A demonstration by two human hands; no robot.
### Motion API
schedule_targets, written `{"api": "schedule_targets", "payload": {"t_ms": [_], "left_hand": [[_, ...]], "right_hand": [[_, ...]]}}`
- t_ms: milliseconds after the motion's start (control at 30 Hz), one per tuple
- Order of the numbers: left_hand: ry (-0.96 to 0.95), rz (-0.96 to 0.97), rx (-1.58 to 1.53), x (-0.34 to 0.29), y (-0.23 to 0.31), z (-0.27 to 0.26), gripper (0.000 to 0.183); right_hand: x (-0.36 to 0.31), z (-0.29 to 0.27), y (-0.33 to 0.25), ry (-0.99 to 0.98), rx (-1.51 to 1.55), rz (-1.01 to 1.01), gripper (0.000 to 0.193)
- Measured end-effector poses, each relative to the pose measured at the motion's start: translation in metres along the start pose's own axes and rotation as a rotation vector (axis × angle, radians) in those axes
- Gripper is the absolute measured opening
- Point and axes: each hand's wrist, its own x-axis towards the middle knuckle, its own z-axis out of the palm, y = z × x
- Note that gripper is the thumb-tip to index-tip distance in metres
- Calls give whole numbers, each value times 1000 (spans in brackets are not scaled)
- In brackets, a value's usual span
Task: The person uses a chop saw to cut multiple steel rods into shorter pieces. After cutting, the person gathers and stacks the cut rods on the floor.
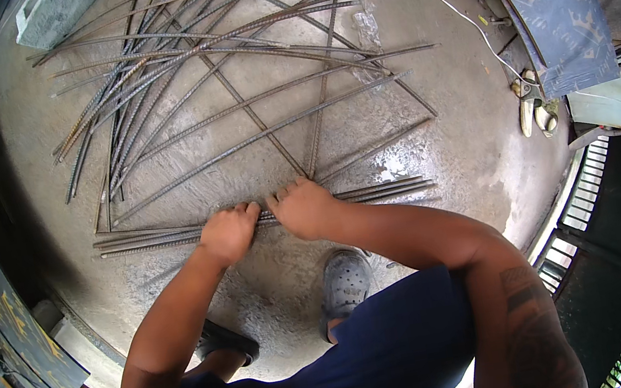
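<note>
A bundle of straight steel reinforcing bars point(387, 191) lies crosswise on the floor in front of my feet. My left hand point(231, 232) is closed over the middle of the bundle, its fingers curled down onto the bars. Close beside it, my right hand point(303, 208) grips the same bars, with a short gap between the two hands. Just beyond them spreads a loose heap of ribbed reinforcing bars point(226, 98), crossing each other at many angles. Two of these bars run down to a point right behind my right hand. The fingertips are partly hidden.
A concrete block point(59, 16) sits at the far left. On the right a white cord point(451, 7) runs toward a tool with pale handles point(531, 110), beside a blue patterned sheet point(562, 12). A metal railing point(582, 187) borders the right side. My grey clog point(344, 286) is close behind the bundle.
</note>
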Motion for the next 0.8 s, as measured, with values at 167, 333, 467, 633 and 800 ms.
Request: {"api": "schedule_targets", "payload": {"t_ms": [167,333,467,633,800], "left_hand": [[3,31,35,5,14,3,26],[-46,-10,-9,-6,29,30,21],[-99,-50,-48,-19,36,47,20],[-213,-9,-96,-39,41,57,22],[-265,55,-102,-49,33,60,27]], "right_hand": [[-14,12,2,-21,140,14,30],[-31,35,-1,78,118,-58,28],[-33,41,-10,-78,138,-86,33],[-32,18,-11,-330,284,-168,34],[-21,8,34,-59,448,268,44]]}}
